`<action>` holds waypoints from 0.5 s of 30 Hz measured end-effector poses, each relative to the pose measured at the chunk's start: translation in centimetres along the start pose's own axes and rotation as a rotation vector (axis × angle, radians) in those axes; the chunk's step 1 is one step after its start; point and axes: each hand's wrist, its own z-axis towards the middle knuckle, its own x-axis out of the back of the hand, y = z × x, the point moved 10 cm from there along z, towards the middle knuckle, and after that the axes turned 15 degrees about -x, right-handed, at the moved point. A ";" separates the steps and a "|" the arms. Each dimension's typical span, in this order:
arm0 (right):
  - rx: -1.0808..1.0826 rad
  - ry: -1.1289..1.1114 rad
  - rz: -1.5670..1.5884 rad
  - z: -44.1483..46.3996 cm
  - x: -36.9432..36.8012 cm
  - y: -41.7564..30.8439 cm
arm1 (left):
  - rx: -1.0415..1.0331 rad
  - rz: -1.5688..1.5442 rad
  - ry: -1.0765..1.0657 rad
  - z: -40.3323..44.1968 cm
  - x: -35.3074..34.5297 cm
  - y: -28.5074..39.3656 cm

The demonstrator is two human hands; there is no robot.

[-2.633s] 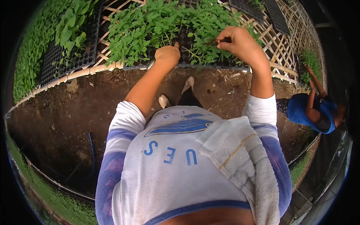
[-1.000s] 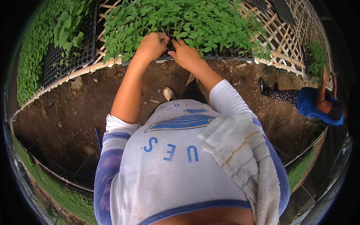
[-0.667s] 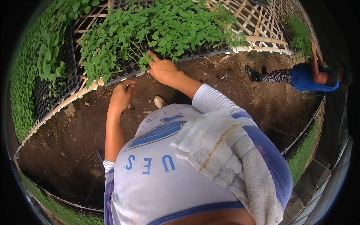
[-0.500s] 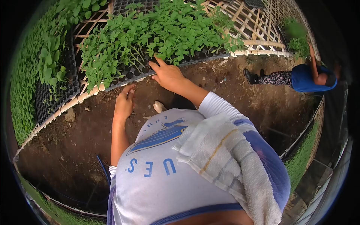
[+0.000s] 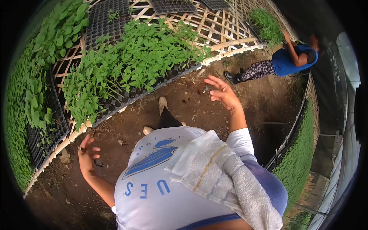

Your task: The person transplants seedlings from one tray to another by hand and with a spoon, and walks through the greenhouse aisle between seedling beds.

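Observation:
My left hand point(image 5: 88, 155) is over the bare soil at the lower left, just outside the bench edge, its fingers apart and curved. A small dark thing shows by its fingers; whether the hand touches it I cannot tell. On the right, my right hand point(image 5: 223, 93) hangs in the air over the path, fingers spread and nothing visible in them. Leafy green seedlings point(image 5: 138, 57) fill a black cell tray point(image 5: 153, 86) along the bench's front edge, away from both hands. Several cells along the tray's near side show bare.
The bench top is woven bamboo slats point(image 5: 214, 28), with an emptier black tray point(image 5: 107, 23) at the back and another tray point(image 5: 48, 142) at the left. A co-worker in blue point(image 5: 293, 60) reaches toward plants point(image 5: 265, 26) at the upper right. Another green bed point(image 5: 297, 161) lies lower right.
Both hands have moved off the tray edge and wide apart, the left down and left, the right to the right. The view has turned, so bench and co-worker appear shifted left.

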 end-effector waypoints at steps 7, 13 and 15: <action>0.844 -0.247 0.392 -20.4 10.1 -12.8 | -0.896 -0.324 0.319 -12.3 21.1 10.4; 0.689 -0.230 0.341 -16.6 12.0 -7.6 | -0.732 -0.540 0.238 -11.9 17.3 3.2; 0.696 -0.250 0.350 -16.3 11.4 -7.8 | -0.734 -0.565 0.218 -11.8 15.7 2.8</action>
